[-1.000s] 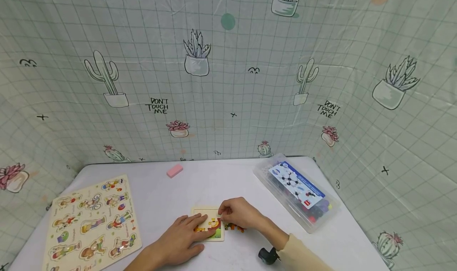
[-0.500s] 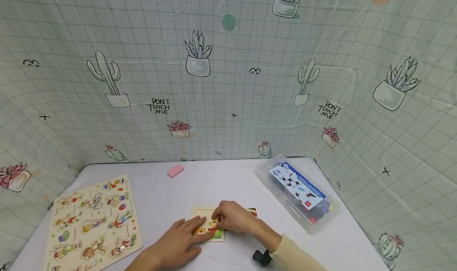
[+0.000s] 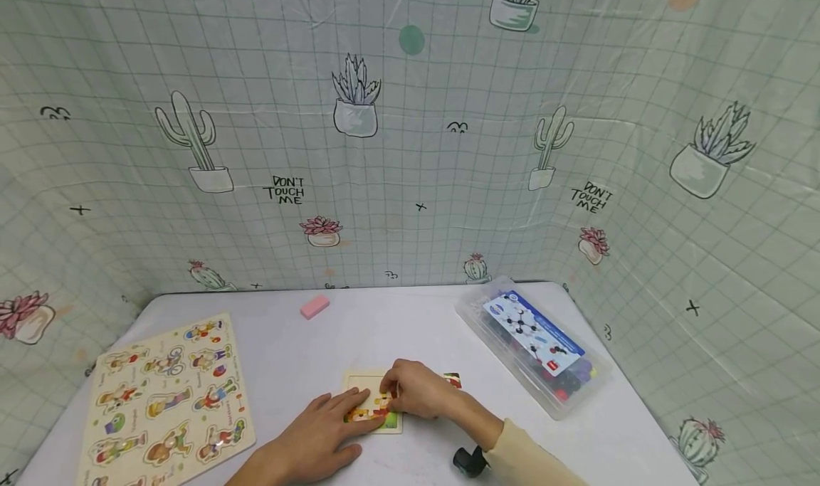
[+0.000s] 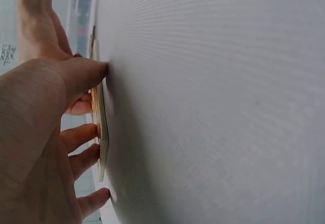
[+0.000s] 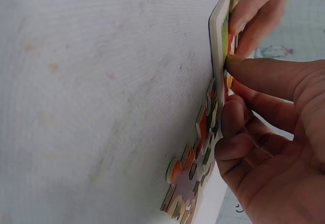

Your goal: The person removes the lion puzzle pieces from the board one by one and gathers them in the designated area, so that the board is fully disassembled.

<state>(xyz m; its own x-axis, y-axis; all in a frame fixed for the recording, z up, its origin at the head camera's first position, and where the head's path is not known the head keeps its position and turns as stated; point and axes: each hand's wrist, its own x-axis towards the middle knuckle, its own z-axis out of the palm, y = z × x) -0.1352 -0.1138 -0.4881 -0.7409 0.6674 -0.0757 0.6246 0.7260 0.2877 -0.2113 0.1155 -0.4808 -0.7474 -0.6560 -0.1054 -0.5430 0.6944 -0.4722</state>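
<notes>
A small square jigsaw board [image 3: 360, 380] with a pale wooden frame lies near the front of the table, partly filled with red, yellow and green pieces. My left hand [image 3: 323, 432] lies spread over its left side, and in the left wrist view some fingers [image 4: 84, 159] touch the board. Bent over the board's right side, my right hand [image 3: 419, 390] pinches a small jigsaw piece [image 5: 229, 79] between thumb and index finger, down at the board's surface. The fingers mostly cover that piece. Several loose jigsaw pieces [image 5: 188, 178] lie beside the board under the right hand.
At the left lies a large wooden peg puzzle [image 3: 169, 400] with printed figures. A pink eraser-like block [image 3: 315, 307] lies at the back. A clear plastic case [image 3: 532, 347] stands at the right. Something small and black [image 3: 470, 462] is by the right sleeve.
From the board's upper right edge, my right hand has moved left and slightly down onto the picture. A loose piece behind the hand has come into view. The left hand stays nearly still.
</notes>
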